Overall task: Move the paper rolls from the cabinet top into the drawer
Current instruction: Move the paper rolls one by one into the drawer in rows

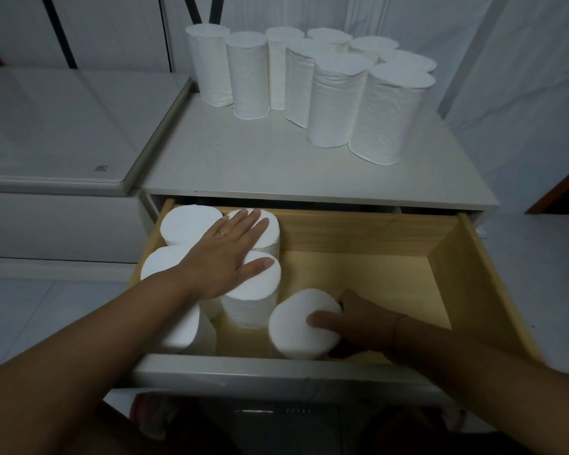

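Presses flat left hand point(230, 257), fingers straight, on paper rolls point(191, 224) at 9 o'clock in drawer point(473, 257). Grips another roll point(293, 330) at 6 o'clock in curled right hand point(358, 320). Faces more rolls point(335, 103) at 12 o'clock on cabinet top point(243, 159).

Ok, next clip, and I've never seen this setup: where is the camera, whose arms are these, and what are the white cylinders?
No machine here: a person wears one wide-angle camera on the head, looking down at their own bare arms. The white cylinders are paper rolls. A cluster of upright rolls stands at the back of the white cabinet top. Below it, the wooden drawer is pulled open, with stowed rolls standing on end along its left side. The left hand lies flat, fingers straight, on their tops. The right hand grips one more roll, thumb on its top, near the drawer's front.
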### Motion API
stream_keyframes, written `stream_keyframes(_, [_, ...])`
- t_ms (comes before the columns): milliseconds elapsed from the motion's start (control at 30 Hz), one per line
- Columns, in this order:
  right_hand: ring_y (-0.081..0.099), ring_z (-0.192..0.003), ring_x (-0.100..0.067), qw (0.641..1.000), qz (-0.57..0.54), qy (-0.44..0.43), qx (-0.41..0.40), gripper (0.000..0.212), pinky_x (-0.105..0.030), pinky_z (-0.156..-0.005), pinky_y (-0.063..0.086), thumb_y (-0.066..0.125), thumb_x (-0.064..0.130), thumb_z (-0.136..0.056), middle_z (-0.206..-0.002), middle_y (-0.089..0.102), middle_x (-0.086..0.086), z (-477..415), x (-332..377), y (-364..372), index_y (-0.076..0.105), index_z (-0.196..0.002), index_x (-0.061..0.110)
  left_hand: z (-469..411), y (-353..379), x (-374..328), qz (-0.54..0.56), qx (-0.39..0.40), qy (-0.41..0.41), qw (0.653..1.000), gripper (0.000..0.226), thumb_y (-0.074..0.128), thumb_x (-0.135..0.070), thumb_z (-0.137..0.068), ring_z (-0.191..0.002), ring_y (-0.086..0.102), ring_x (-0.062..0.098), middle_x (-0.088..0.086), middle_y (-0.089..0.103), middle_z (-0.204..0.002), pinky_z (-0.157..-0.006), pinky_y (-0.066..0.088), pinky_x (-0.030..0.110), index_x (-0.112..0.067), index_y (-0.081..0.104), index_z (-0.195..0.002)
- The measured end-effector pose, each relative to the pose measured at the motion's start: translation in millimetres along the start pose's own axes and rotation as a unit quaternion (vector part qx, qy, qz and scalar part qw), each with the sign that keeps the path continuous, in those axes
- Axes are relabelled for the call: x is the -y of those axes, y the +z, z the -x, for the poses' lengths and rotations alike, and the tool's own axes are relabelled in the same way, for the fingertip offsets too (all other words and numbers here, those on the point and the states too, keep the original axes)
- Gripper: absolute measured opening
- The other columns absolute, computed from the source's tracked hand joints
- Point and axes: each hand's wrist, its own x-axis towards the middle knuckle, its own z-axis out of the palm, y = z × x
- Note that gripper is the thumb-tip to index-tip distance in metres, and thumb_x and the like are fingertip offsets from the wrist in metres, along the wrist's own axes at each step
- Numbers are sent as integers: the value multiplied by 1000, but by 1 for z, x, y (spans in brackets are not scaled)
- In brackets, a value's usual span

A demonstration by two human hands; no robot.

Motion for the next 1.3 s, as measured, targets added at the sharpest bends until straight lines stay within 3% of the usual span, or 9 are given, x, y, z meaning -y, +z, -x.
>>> stream_keyframes(133, [62, -88, -19, 1000, 4, 2, 19, 48, -21, -55, 56, 65, 46, -79, -101, 52, 1, -5, 4, 11, 39, -111, 20, 0, 1, 0, -2, -1, 2, 1000, 78, 14, -65, -85, -145, -12, 11, -4, -7, -159, -114, -10, 28, -26, 0, -151])
stream_keyframes(233, [63, -73, -12, 997, 66, 8, 43, 34, -18, -54, 54, 60, 53, -81, -92, 59, 1, -3, 11, 11, 47, -92, 24, 0, 1, 1, 3, -2, 3, 1000, 79, 12, -66, -83, -145, -12, 11, -4, -8, -159, -114, -10, 28, -26, 0, -151])
stream_keyframes(300, [63, -76, -14, 994, 95, 9, 55, 46, -21, -62, 56, 59, 54, -81, -103, 60, -5, -3, 14, 9, 48, -106, 18, 0, 2, 1, 8, 1, 1, 1000, 80, 11, -68, -82, -144, -13, 10, -5, -9, -158, -113, -11, 27, -27, -1, -150])
stream_keyframes(400, [61, -95, -21, 990, 99, -29, 91, 65, -28, -74, 58, 64, 44, -81, -124, 48, -6, -4, 13, 3, 28, -131, 25, -1, 3, 3, 7, 0, 3, 1000, 80, 11, -68, -83, -144, -13, 10, -5, -9, -159, -115, -10, 29, -27, -1, -150])
stream_keyframes(533, [54, -108, -26, 980, 109, -78, 149, 58, -32, -82, 57, 65, 33, -83, -125, 46, -1, -6, 13, 5, 33, -131, 30, -1, 5, 4, 7, -6, 8, 1000, 80, 11, -69, -83, -145, -12, 11, -5, -7, -159, -116, -8, 30, -27, 0, -150])
stream_keyframes(833, [53, -111, -26, 990, 84, -39, 104, 70, -38, -85, 55, 69, 38, -78, -128, 48, -7, -16, 22, 32, 34, -135, 18, -1, 4, 4, 10, -7, 8, 1000, 78, 13, -67, -84, -145, -12, 11, -4, -7, -159, -115, -9, 30, -26, 0, -150])
stream_keyframes(1100, [54, -92, -15, 991, 86, -44, 94, 50, -24, -73, 54, 67, 47, -78, -107, 52, 5, -18, 26, 44, 42, -116, 26, -1, 5, 4, 9, -9, 8, 1000, 77, 12, -66, -85, -145, -11, 12, -5, -6, -159, -115, -9, 30, -27, 1, -151])
stream_keyframes(1200, [52, -81, -9, 989, 70, -70, 109, 23, -11, -55, 50, 64, 42, -83, -91, 51, 13, -14, 31, 49, 44, -92, 36, -1, 5, 4, 5, -11, 7, 1000, 76, 12, -65, -85, -145, -11, 12, -4, -6, -159, -115, -9, 30, -26, 1, -150])
stream_keyframes(1300, [50, -78, -4, 987, 34, -95, 123, 20, -4, -49, 45, 62, 31, -86, -88, 50, 17, -12, 36, 55, 44, -91, 38, -1, 5, 3, 1, -14, 5, 1000, 76, 12, -64, -86, -145, -10, 13, -3, -5, -159, -116, -8, 30, -25, 1, -150])
